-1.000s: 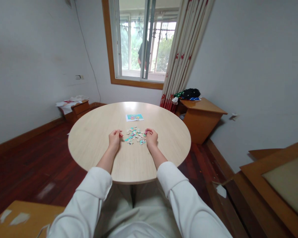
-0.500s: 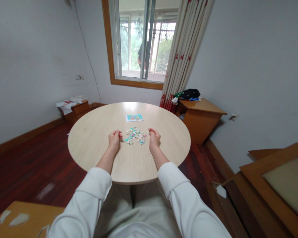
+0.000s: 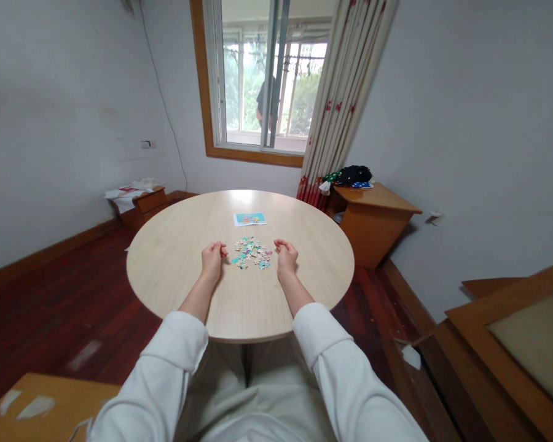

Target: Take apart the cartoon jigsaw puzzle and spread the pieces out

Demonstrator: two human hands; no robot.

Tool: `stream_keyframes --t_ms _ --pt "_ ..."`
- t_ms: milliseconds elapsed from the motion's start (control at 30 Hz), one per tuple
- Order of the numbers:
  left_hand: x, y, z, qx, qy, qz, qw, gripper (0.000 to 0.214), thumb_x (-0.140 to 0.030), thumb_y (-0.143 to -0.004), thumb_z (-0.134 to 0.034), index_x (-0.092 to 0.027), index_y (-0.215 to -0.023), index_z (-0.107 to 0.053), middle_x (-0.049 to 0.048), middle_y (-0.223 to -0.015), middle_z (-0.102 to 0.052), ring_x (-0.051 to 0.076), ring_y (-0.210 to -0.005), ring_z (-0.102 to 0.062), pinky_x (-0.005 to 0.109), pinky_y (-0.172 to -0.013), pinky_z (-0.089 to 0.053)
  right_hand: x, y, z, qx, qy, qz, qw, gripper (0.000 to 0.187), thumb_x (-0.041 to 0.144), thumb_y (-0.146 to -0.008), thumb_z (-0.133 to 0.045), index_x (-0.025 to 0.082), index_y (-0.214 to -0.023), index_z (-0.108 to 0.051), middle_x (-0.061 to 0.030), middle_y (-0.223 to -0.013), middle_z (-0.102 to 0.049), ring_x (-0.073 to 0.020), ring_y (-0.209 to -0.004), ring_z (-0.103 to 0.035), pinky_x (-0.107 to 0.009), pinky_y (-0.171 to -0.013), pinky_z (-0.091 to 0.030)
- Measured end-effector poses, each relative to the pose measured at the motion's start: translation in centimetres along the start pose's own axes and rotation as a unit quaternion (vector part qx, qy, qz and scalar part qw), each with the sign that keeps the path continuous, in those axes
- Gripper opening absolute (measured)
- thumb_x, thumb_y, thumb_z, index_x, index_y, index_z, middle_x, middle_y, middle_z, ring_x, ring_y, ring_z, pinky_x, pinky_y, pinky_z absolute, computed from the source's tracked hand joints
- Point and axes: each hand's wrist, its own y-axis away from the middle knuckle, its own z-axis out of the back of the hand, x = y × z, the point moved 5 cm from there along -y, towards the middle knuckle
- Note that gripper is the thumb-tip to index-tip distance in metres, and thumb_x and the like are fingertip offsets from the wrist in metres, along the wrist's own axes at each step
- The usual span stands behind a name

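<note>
Has left hand and right hand loosely curled just beside the puzzle pieces on the round bench, one on each side, maybe to leave the whole heap easy to see and reach. Shows no piece in either, but too hidden to tell for sure. Has the picture card lying flat past the heap, likely to be easy to look at without covering any pieces

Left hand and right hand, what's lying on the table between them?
The head view shows a scatter of jigsaw pieces on the round table between the left hand and right hand.
</note>
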Motion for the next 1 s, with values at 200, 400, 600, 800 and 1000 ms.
stream_keyframes --t_ms 200,400,600,800,1000 --pt "0.0 0.0 0.0 0.0 0.009 0.002 1.0 0.02 -0.033 -0.07 -0.049 -0.017 -0.061 -0.056 -0.0029 -0.046 -0.051 0.01 -0.044 -0.048 0.022 -0.048 -0.04 0.0 0.0 -0.1 0.007 -0.024 -0.011 1.0 0.026 0.022 -0.066 -0.042 0.017 -0.081 -0.063 -0.0073 -0.091 -0.072 -0.0171 -0.092 -0.066 -0.031 -0.082 -0.05" --pt "0.0 0.0 0.0 -0.001 0.014 0.004 1.0 0.019 -0.032 -0.071 -0.05 -0.017 -0.061 -0.056 -0.0028 -0.046 -0.051 0.01 -0.044 -0.048 0.022 -0.047 -0.04 0.1 0.2 -0.1 -0.002 -0.043 -0.017 0.999 0.023 0.02 -0.064 -0.043 0.018 -0.078 -0.062 -0.0056 -0.087 -0.072 -0.017 -0.09 -0.066 -0.032 -0.083 -0.05" --pt "0.0 0.1 0.1 -0.001 0.019 0.007 1.0 0.02 -0.031 -0.071 -0.05 -0.016 -0.061 -0.057 -0.0027 -0.046 -0.051 0.009 -0.044 -0.048 0.021 -0.048 -0.039 0.3 0.3 -0.1 -0.001 -0.041 -0.02 0.999 0.022 0.019 -0.065 -0.043 0.018 -0.077 -0.062 -0.0051 -0.085 -0.072 -0.0171 -0.09 -0.066 -0.031 -0.082 -0.05" --pt "0.1 0.0 0.0 0.0 0.024 0.009 1.0 0.02 -0.032 -0.071 -0.049 -0.016 -0.062 -0.057 -0.0026 -0.046 -0.051 0.009 -0.044 -0.048 0.021 -0.047 -0.039 0.6 0.6 -0.1 -0.01 -0.068 -0.029 0.997 0.019 0.018 -0.064 -0.045 0.018 -0.073 -0.062 -0.0011 -0.075 -0.07 -0.0158 -0.083 -0.066 -0.028 -0.076 -0.049" --pt "0.2 0.0 0.1 0.001 0.029 0.012 0.999 0.019 -0.032 -0.07 -0.05 -0.016 -0.061 -0.057 -0.0022 -0.046 -0.052 0.01 -0.044 -0.048 0.021 -0.047 -0.038 2.5 2.5 -1.4 0.07 0.1 0.079 0.989 0.02 0.022 -0.071 -0.048 0.019 -0.081 -0.064 -0.0036 -0.088 -0.068 -0.0169 -0.083 -0.061 -0.03 -0.079 -0.046"
